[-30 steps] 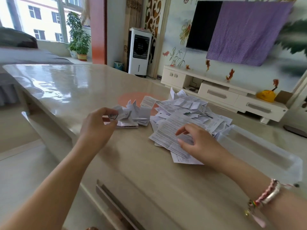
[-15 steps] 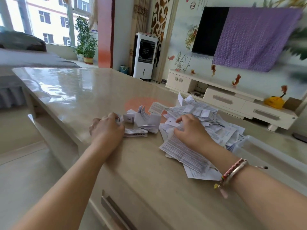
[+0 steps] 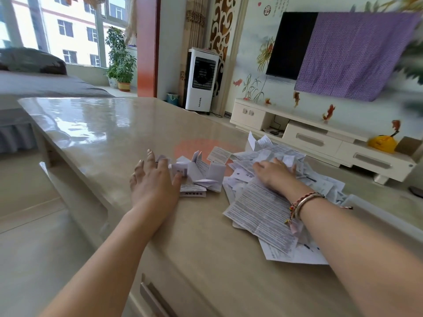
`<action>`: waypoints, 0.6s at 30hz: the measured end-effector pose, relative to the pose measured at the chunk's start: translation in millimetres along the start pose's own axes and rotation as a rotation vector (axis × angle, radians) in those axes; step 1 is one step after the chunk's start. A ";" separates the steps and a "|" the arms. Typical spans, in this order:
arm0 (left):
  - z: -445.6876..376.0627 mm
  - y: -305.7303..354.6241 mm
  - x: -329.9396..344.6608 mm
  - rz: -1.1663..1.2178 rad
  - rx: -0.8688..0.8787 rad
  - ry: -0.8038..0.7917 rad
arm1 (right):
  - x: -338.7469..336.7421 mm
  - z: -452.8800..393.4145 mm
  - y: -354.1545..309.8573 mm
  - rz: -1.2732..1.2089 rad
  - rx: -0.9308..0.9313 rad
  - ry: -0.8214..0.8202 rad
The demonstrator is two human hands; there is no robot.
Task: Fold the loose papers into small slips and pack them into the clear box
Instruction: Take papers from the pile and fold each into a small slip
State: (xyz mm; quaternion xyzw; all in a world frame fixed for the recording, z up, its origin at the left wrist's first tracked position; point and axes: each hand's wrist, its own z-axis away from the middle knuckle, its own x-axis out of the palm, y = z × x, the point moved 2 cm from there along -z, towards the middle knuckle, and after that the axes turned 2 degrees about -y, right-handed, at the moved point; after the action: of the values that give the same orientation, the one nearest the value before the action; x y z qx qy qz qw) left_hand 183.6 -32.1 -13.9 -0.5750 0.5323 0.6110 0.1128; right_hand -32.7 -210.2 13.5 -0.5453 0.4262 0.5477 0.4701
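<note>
Nearest, right forearm crossing the papers (image 3: 258, 209), bracelet (image 3: 304, 201) at the wrist. Box (image 3: 375, 216) just right of that arm, only its rim in view. Right hand (image 3: 273, 173) flat on the pile, fingers fairly straight, gripping nothing visible. Left hand (image 3: 153, 179) spread, fingers straight, thumb touching the slips (image 3: 201, 175). Beyond, bare table (image 3: 103, 124).

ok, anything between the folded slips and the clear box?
Yes. The heap of loose papers, with the right hand on it, lies between the folded slips and the clear box at far right.
</note>
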 end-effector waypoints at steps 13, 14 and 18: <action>38.9 42.6 -6.7 0.158 0.225 0.085 | -17.2 86.3 -1.0 -0.284 -0.423 0.235; 46.2 48.5 -6.0 0.178 0.251 0.085 | -17.0 104.0 5.1 -0.336 -0.498 0.210; 75.1 71.5 1.1 0.328 0.396 0.050 | -14.2 157.5 41.0 -0.624 -0.635 -0.040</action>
State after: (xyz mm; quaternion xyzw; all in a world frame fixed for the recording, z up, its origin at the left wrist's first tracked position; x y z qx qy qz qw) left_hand 85.9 -3.2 5.3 -0.4626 0.7303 0.4906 0.1095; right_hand -104.4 -64.5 32.4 -0.7545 0.0425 0.4939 0.4302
